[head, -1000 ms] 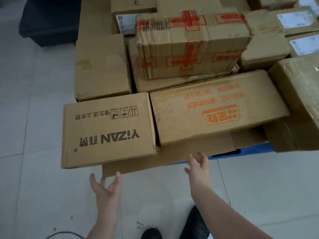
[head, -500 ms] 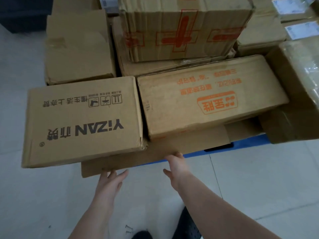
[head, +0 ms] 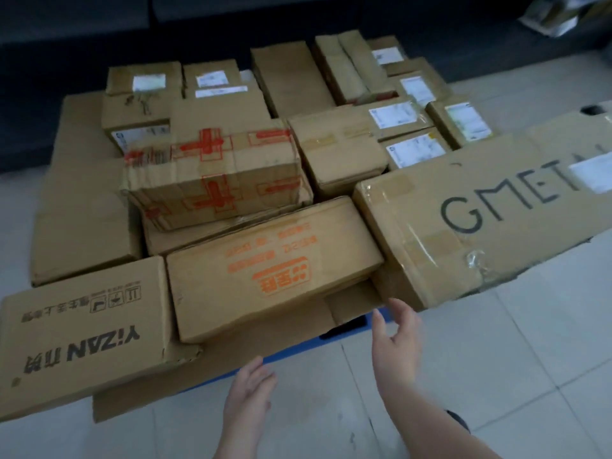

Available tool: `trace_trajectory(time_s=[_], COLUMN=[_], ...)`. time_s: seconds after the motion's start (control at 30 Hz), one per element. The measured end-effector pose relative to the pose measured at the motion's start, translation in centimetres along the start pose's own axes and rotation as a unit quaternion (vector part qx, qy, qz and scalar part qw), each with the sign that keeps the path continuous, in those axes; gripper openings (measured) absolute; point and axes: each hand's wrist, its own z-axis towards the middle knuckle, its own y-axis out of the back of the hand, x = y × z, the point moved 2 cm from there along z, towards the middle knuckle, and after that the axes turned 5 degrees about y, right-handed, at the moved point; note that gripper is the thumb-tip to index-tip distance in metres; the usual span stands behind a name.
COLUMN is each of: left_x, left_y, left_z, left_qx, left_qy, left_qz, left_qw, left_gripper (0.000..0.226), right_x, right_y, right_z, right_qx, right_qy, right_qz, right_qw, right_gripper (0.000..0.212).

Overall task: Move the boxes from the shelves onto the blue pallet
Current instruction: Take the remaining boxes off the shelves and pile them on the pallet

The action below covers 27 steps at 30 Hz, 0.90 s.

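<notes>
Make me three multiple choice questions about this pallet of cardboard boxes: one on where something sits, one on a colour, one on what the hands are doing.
1. Where does the brown cardboard box printed YIZAN sit?
A. near left corner of the stack
B. far right corner
C. on top of the red-cross box

2. What colour is the print on the long cardboard box beside it?
A. green
B. orange
C. black

3. What are the left hand and right hand doing?
A. both gripping one box
B. both empty, fingers relaxed
C. peeling tape

Answers: 1 A, it lies nearest the camera on the left. 2 B, its logo and text are orange. 3 B, neither hand holds anything.
</notes>
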Motion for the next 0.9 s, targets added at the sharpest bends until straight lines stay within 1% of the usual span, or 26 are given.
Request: trace_trajectory(time_s=[0.03, 0.1, 0.17, 0.2, 0.23, 0.3, 0.37, 0.47, 0.57, 0.7, 0.83, 0.9], left_x=[-0.8, -2.3, -3.4, -3.8, -4.0, -4.3, -4.5, -4.6, -4.5, -4.3, -4.4, -4.7], left_y=[-2.9, -9.1, -15.3, -18.1, -20.6, -24.8, -27.6, -29.4, -29.3, -29.0, -29.6, -29.8], left_z=[-0.6, -1.7, -2.3, -2.6, -2.7, -2.9, -2.7, -1.7, -0.9, -0.8, -1.5, -2.5], left_qx=[0.002, 0.004, 0.014, 0.016, 0.015, 0.007, -0.011, -0.047, -0.089, -0.101, -0.116, -0.127], left_qy=[-0.011, -0.027, -0.032, -0.031, -0.026, -0.017, -0.015, -0.029, -0.034, -0.051, -0.051, -0.049], left_qz=[0.004, 0.011, 0.007, 0.003, 0.002, 0.012, 0.023, 0.043, 0.072, 0.112, 0.106, 0.109], left_qw=[1.0, 1.0, 0.999, 0.999, 1.0, 1.0, 1.0, 0.998, 0.993, 0.987, 0.986, 0.985], left_gripper=[0.035, 0.041, 0.048, 0.052, 0.056, 0.066, 0.068, 0.059, 0.058, 0.05, 0.052, 0.062], right_x=[0.2, 0.3, 0.3, 0.1, -0.2, -0.9, -1.6, -2.2, -2.3, -2.2, -2.6, -2.8], right_y=[1.8, 5.0, 7.7, 8.9, 9.8, 11.3, 12.3, 12.3, 11.5, 11.2, 12.2, 13.6], right_z=[2.0, 6.0, 9.6, 11.3, 12.9, 16.1, 18.5, 19.8, 19.4, 19.5, 19.5, 19.4], right_qx=[-0.021, -0.071, -0.111, -0.118, -0.111, -0.071, -0.024, 0.022, 0.055, 0.078, 0.12, 0.147], right_qy=[0.028, 0.044, 0.017, -0.01, -0.044, -0.113, -0.142, -0.143, -0.142, -0.147, -0.125, -0.112], right_qz=[-0.031, -0.064, -0.054, -0.031, -0.001, 0.058, 0.087, 0.087, 0.071, 0.065, 0.053, 0.041], right_qw=[0.999, 0.994, 0.992, 0.993, 0.993, 0.989, 0.986, 0.986, 0.986, 0.984, 0.983, 0.982], right_gripper=[0.037, 0.04, 0.05, 0.059, 0.07, 0.091, 0.105, 0.116, 0.117, 0.117, 0.117, 0.111])
